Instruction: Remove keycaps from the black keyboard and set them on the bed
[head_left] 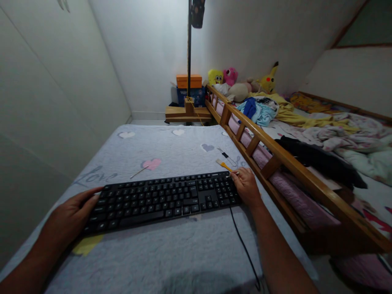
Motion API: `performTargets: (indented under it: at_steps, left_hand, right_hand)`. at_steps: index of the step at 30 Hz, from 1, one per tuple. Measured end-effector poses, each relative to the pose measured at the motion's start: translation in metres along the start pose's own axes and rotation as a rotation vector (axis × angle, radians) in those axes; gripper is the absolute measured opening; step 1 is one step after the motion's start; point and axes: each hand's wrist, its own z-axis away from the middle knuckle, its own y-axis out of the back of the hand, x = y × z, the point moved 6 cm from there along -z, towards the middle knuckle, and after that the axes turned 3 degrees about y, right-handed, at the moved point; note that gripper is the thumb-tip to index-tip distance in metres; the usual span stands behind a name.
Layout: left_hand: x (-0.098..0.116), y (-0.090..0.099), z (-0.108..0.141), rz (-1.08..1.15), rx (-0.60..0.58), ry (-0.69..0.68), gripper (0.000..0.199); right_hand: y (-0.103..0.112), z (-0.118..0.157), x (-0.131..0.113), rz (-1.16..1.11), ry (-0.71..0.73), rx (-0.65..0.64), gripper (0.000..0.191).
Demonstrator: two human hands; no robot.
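"Where was the black, full-size keyboard (147, 200)?"

"It lay across the middle of the pale grey-blue quilted cover (137, 261), its right end nearer the cover's right edge. A black cable (243, 243) ran from under it towards the near edge."

"And the hands?"

"The right hand (246, 185) had its grip closed on a thin white stick (232, 175), at the keyboard's far right corner. The left hand (69, 212) touched the left end; whether its grip was closed there, I couldn't tell."

"What looked done, and what was left?"

"The keys sat in place, and the stick was at the far right corner. Nothing showed how much of the keyboard was finished or left. A small yellow-handled brush (226, 165) lay unheld just beyond that corner, a slim white swab (139, 171) beyond the left half. Near the cover's right edge was a thin wire-like tool with a black middle (225, 155)."

"The rest of the room?"

"A brown wooden rail (266, 141) ran along the cover's right edge, with rumpled yellow bedding (284, 108) and plush toys past it. Beyond the far edge stood an orange box (189, 81) on a blue one, by a white wall (147, 49)."
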Motion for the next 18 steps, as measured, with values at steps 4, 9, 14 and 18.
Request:
performTargets:
  at_steps: [4, 9, 14, 18]
  left_hand:
    - [-0.0012, -0.0004, -0.001, -0.024, 0.013, -0.038, 0.056]
    - [-0.0049, 0.0002, -0.0024, -0.049, 0.016, -0.018, 0.057]
    - [-0.0061, -0.0014, -0.0031, -0.015, -0.008, 0.002, 0.058]
    - [-0.0036, -0.0023, -0.0028, -0.001, -0.016, -0.008, 0.058]
  right_hand:
    - [0.0011, -0.0004, -0.0017, -0.005, -0.001, -0.002, 0.019]
    - [0.0059, 0.0013, -0.0065, -0.032, -0.005, -0.031, 0.021]
    - [0.0067, 0.0023, -0.004, -0.028, -0.019, -0.031, 0.02]
    - [0.0068, 0.0026, -0.0021, -0.008, -0.031, -0.024, 0.019]
